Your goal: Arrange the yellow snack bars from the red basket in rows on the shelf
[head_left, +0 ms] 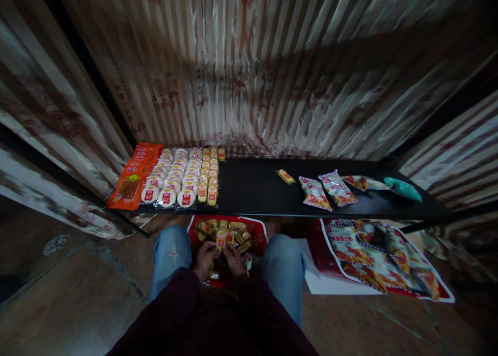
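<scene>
Yellow-wrapped snack (221,238), pinched between the fingertips of the left hand (206,258) and right hand (233,259), which were close together, was held above a red basket (261,231) of similar packets (between two denim-clad knees). Rows of white round packets (167,196) lay on the black shelf (249,187), beside an orange bag (134,177).

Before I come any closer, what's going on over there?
Someone sits at a black shelf with both hands, left and right, holding a small yellow pack over a red basket of similar packs. On the shelf, an orange bag, rows of white packs and yellow ones stand at the left. A loose yellow pack, two striped bags and more bags lie to the right. Another basket of bags is below.
</scene>
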### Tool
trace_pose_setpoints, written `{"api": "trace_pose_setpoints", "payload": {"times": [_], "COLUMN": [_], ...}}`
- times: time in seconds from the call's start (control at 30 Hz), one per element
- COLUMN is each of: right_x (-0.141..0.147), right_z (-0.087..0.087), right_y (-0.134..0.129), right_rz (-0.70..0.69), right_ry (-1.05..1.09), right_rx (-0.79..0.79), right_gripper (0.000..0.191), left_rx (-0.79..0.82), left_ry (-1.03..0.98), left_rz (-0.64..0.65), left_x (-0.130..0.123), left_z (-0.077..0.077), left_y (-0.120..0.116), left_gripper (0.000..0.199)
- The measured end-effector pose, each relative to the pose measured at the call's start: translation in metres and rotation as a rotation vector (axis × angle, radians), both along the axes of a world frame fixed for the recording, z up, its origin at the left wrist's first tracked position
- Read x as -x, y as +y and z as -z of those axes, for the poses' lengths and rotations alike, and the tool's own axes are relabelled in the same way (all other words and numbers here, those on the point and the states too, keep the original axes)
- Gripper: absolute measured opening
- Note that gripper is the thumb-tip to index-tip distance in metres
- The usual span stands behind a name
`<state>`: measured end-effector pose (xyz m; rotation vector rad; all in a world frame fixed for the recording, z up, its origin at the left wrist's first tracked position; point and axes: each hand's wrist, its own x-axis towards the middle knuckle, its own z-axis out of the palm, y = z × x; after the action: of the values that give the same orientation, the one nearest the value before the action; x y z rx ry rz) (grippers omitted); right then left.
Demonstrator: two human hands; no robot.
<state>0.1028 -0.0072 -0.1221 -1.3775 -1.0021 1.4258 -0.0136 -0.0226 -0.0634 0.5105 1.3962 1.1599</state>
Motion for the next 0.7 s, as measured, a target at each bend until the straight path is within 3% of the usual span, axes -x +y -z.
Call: {"api": "trace_pose_setpoints", "payload": {"times": [0.27, 0.7], "right_x": [-0.001, -0.008], "right_z": [-0.025, -0.009], "right_y": [0.0, 0.001], "right_rz": [0.068, 0.112], "right_ry": [0.109, 0.089], "right_rx": [0.053, -0.045], "right_gripper": [0.047, 0.05], "left_rx": [-0.028, -0.055], "left_ry": [0.058, 0.171], "left_rz": [0.009, 0.045], "left_x": [-0.005, -0.011], "left_z": [-0.007, -0.001], "left_y": [0.007, 0.012], "left_gripper": [0.033, 0.024]}}
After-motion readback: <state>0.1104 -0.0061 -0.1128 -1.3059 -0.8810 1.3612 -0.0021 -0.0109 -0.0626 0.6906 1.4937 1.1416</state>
